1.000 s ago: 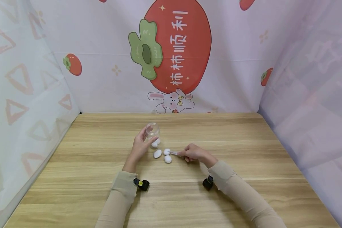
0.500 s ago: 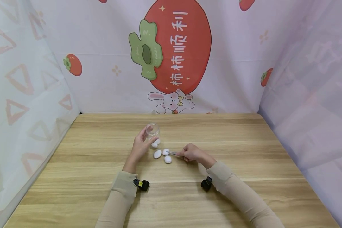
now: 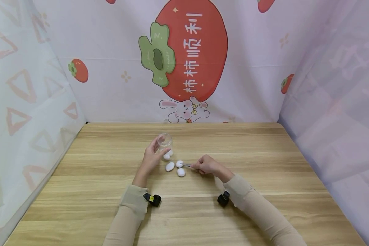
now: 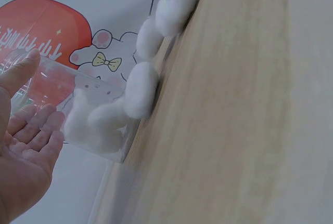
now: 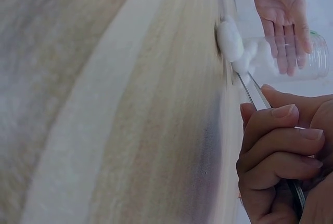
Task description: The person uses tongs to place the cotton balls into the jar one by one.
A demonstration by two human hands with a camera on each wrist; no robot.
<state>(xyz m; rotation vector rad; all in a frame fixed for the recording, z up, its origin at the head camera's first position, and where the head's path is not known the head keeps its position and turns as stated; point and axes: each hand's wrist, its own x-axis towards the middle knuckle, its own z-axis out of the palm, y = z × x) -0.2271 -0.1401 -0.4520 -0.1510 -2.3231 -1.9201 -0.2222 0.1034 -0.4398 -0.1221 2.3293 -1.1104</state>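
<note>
My left hand (image 3: pixel 152 156) grips a clear jar (image 3: pixel 165 140) on the table, thumb on one side and fingers on the other. Its mouth is uncovered, and white cotton balls (image 4: pixel 96 122) lie inside at the bottom. My right hand (image 3: pixel 207 164) pinches metal tweezers (image 5: pixel 254 94), their tips at a cotton ball (image 3: pixel 179 164) just right of the jar. A second cotton ball (image 3: pixel 181 172) sits nearer to me, beside the tips. The third, a more oval cotton ball (image 3: pixel 170 166), lies on the table in front of the jar.
The wooden table (image 3: pixel 110 212) reaches back to a hanging cloth (image 3: pixel 249 85) with persimmon and rabbit prints. Pale cloths also hang at left and right. A black wrist camera (image 3: pixel 155 200) shows at the left wrist, another wrist camera (image 3: pixel 223 199) at the right.
The tweezers and the cotton ball at their tips shifted slightly left, then stayed nearly still. My left hand and the jar have stayed in place.
</note>
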